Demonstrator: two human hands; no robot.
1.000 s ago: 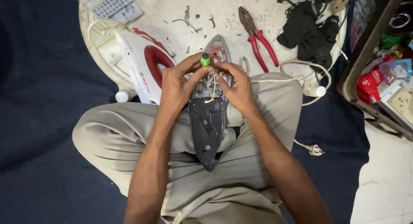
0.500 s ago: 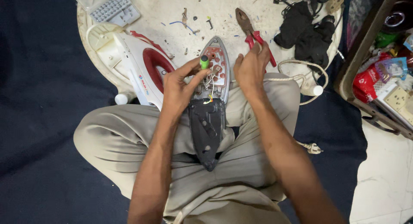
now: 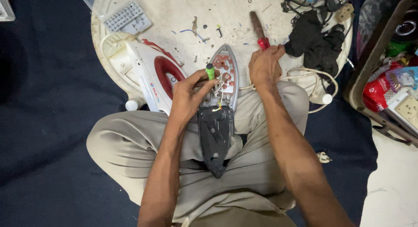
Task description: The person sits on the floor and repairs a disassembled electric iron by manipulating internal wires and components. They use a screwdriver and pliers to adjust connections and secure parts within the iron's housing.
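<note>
An opened clothes iron base lies across my lap, its dark rear part toward me and its wiring exposed. My left hand rests on its left side, fingers closed on a green-handled screwdriver beside the loose wires. My right hand is further out on the round white table, closed over the red handles of a pair of pliers whose rusty jaws point away from me.
The iron's white and red upper shell lies on the table's left. A clear bit case, a black cloth, a white cord and small scraps share the table. A crate of packets stands at right. Dark mat underneath.
My right hand left the iron's wiring, reached to the pliers on the table and closed on their handles. My left hand stayed on the iron with the screwdriver.
</note>
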